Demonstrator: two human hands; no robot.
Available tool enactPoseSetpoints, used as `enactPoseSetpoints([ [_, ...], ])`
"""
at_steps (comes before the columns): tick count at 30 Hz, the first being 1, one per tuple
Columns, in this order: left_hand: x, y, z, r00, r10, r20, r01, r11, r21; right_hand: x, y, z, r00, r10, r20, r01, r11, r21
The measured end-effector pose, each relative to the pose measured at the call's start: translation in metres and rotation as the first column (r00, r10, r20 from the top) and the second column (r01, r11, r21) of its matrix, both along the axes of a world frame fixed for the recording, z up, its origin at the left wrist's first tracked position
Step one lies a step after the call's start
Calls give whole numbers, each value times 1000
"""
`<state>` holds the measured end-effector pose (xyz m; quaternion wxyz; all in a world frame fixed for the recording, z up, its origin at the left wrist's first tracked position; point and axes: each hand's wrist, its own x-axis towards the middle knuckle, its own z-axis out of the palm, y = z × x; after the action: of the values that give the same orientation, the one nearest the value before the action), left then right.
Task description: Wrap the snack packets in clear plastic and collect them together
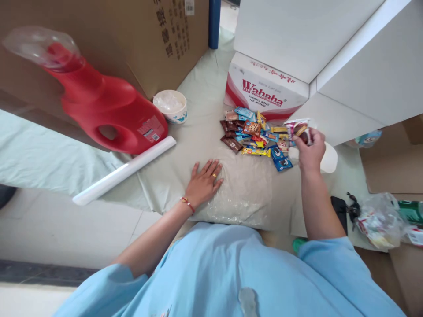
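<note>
Holding: my right hand (310, 152) is closed on a snack packet (297, 128), pinched at the fingertips and lifted clear of the heap, just in front of the Wahaha box (264, 90).
Heap: the snack pile (254, 138) lies bunched against that box's front, all within one reach.
Pressing: my left hand (204, 182) is spread wide and flat on a clear plastic bag (246, 193), nearer me than the box. I judge the pressure keeps the slippery film from shifting.
Surface: the bench (198, 88) under the box is covered in pale cloth.
Left of the box: a white bowl (171, 106), a white roll (124, 171) and a red detergent jug (109, 110) sit apart from the snacks.
</note>
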<state>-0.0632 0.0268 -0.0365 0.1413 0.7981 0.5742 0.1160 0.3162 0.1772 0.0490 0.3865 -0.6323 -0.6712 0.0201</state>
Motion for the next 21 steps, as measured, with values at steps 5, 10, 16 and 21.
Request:
enactPoseSetpoints([
  [5, 0, 0, 0, 1000, -2, 2, 2, 1000, 4, -95, -96, -40, 801, 566, 196, -556, 824, -106],
  [10, 1, -1, 1, 1000, 6, -16, -5, 1000, 19, -130, -143, -73, 660, 737, 142, -697, 672, -249],
  [16, 1, -1, 0, 1000, 12, -19, -11, 999, 36, -119, -146, -67, 722, 688, 76, -619, 691, -374],
  [21, 1, 0, -3, 1000, 2, -16, -1, 999, 39, -127, -120, -50, 838, 545, 37, -500, 792, -351],
])
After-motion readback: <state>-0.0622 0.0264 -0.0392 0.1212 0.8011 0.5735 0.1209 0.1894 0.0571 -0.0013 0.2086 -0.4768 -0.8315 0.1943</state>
